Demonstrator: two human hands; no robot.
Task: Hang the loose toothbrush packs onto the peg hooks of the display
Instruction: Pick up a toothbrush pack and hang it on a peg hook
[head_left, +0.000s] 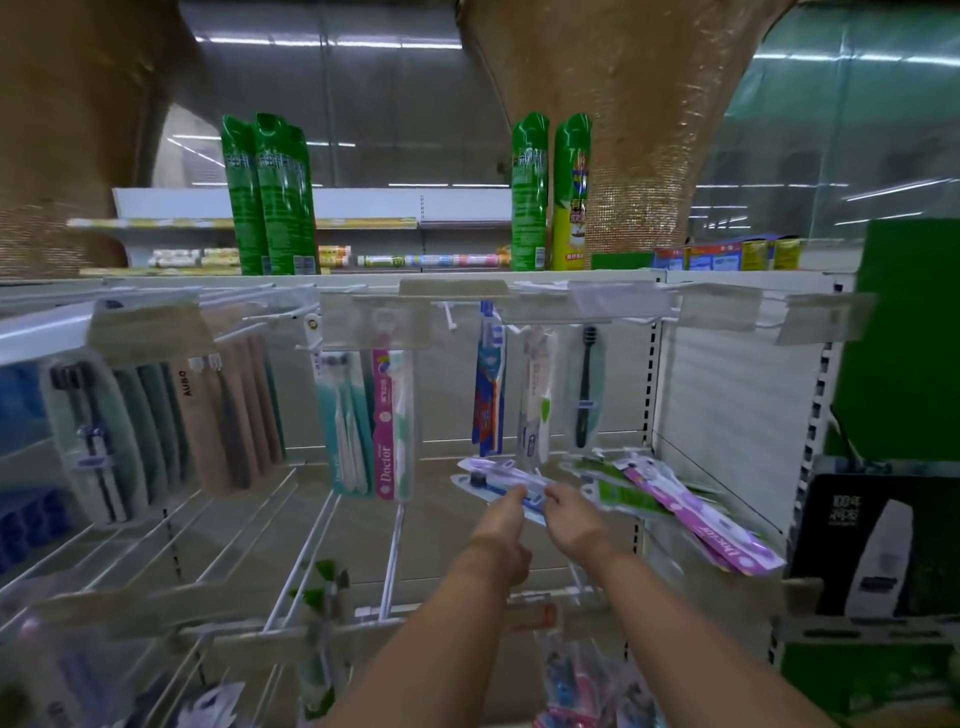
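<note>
Both my arms reach into the display. My left hand (501, 525) and my right hand (574, 514) close together on a clear toothbrush pack with a blue brush (488, 486), lying flat with a pale purple pack (496, 467) above it. To the right, a loose pile of packs (675, 501), green and purple "Doctor" ones, lies against the white side panel. Hanging packs fill the upper peg hooks: a pink "Doctor" pack (389, 426), a blue pack (488, 384), a white-green pack (535, 395) and a black brush pack (587, 387).
Long white bare peg hooks (291, 551) stick out toward me across the lower left and middle. Brown and green packs (208, 415) hang at left. Green spray cans (270, 197) stand on the top shelf. A black box (872, 551) sits at right.
</note>
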